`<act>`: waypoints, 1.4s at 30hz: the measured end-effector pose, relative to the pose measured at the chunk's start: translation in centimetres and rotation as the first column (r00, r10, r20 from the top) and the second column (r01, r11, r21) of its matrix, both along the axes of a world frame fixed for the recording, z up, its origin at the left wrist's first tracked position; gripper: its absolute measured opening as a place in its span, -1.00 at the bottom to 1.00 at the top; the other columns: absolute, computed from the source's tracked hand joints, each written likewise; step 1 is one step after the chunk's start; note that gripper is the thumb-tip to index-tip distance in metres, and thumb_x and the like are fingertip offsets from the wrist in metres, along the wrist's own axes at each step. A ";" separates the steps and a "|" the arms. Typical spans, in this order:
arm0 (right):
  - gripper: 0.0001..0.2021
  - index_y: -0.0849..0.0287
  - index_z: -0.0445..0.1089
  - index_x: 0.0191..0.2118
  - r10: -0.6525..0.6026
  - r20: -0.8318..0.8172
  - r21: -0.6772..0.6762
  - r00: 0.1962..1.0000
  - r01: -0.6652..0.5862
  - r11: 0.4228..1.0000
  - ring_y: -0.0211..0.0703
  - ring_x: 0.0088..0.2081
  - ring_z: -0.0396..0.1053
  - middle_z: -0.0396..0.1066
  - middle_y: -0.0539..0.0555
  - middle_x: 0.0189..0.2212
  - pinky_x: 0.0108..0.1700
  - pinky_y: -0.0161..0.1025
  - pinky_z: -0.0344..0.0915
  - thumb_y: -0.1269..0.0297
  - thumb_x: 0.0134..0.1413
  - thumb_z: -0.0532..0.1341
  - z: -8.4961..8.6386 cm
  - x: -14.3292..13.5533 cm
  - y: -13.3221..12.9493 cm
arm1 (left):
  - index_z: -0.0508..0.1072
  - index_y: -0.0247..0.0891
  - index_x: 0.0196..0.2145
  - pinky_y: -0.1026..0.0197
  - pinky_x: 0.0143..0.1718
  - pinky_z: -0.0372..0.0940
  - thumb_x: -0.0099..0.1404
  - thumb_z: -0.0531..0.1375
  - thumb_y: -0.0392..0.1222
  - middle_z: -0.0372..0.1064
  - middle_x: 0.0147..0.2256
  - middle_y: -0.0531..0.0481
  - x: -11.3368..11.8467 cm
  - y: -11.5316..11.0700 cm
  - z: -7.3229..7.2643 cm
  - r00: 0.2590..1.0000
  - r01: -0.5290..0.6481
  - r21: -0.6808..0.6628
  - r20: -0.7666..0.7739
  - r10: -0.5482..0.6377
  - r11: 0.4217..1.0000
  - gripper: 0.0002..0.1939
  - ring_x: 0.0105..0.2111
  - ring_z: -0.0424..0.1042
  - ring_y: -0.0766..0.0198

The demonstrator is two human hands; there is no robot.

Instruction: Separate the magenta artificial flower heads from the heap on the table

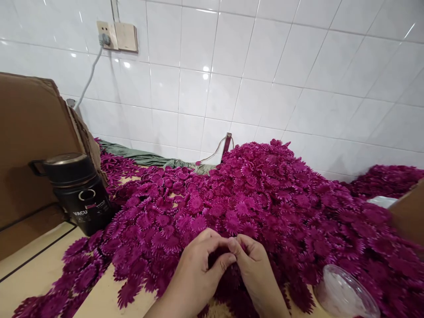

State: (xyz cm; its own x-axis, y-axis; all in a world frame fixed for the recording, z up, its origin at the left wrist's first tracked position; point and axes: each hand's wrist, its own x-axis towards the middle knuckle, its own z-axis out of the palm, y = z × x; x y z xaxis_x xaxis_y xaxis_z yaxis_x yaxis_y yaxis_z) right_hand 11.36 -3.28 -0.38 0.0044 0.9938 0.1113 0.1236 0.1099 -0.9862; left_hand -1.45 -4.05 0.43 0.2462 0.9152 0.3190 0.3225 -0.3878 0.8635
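Observation:
My left hand [200, 263] and my right hand [255, 265] meet at the fingertips, low in the middle of the head view. Both are closed in a pinch, thumbs and index fingers touching or nearly so. Whatever they hold, if anything, is too small or hidden behind the fingers. Around and beneath them spreads a large heap of magenta artificial flower heads [258, 190] with fringed petals. To the right of my right hand stands a round clear plastic tub [344, 291] with whitish, translucent contents that I cannot identify.
A black vacuum bottle [79, 194] stands at the left, before a cardboard box [29, 141]. Another cardboard piece [409, 212] rises at the right edge. Behind the heap are green cloth [142, 154] and a white tiled wall [198, 92] with a plugged-in socket [107, 35].

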 end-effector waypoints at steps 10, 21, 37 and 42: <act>-0.62 0.17 0.19 -0.55 0.142 -0.128 -0.055 0.982 -0.150 0.987 -0.34 -0.55 -0.03 0.04 -0.11 -0.64 -0.52 -0.40 0.02 -0.08 -0.14 0.17 -0.2 -0.8 -0.9 | 0.32 -0.25 -0.50 0.27 -0.38 0.21 0.19 0.02 -0.15 0.30 -0.50 0.03 -0.5 0.3 -0.4 0.987 -0.094 -0.132 0.117 0.110 0.987 -0.81 -0.44 0.28 0.29; -0.65 0.17 0.12 -0.58 0.125 0.022 -0.025 0.992 -0.124 0.992 -0.35 -0.57 -0.05 -0.01 -0.13 -0.66 -0.54 -0.39 0.00 -0.01 -0.11 0.13 0.5 -1.1 -1.1 | 0.32 -0.24 -0.56 0.29 -0.44 0.19 0.12 0.07 -0.16 0.26 -0.57 0.08 -0.5 0.0 -0.3 0.950 -0.242 -0.102 0.176 0.256 0.965 -0.83 -0.50 0.26 0.30; -0.81 0.16 0.31 -0.43 0.081 -0.066 0.045 0.995 -0.078 0.996 -0.21 -0.31 0.23 0.29 0.02 -0.40 -0.23 -0.30 0.20 0.15 -0.16 0.23 1.4 2.6 -1.3 | 0.42 -0.26 -0.43 0.25 -0.29 0.20 -0.02 0.20 -0.13 0.41 -0.43 0.03 -3.4 2.0 0.6 0.907 -0.230 -0.265 0.291 0.305 0.936 -0.82 -0.37 0.33 0.26; -0.82 0.16 0.32 -0.42 0.065 -0.196 -0.039 0.978 -0.074 0.997 -0.27 -0.39 0.23 0.31 -0.03 -0.46 -0.28 -0.33 0.20 0.20 -0.19 0.26 1.3 2.7 -0.8 | 0.33 -0.26 -0.57 0.30 -0.41 0.14 0.03 0.16 -0.11 0.24 -0.58 0.12 -1.2 0.8 0.4 0.951 -0.109 -0.291 0.247 0.185 0.951 -0.83 -0.52 0.21 0.36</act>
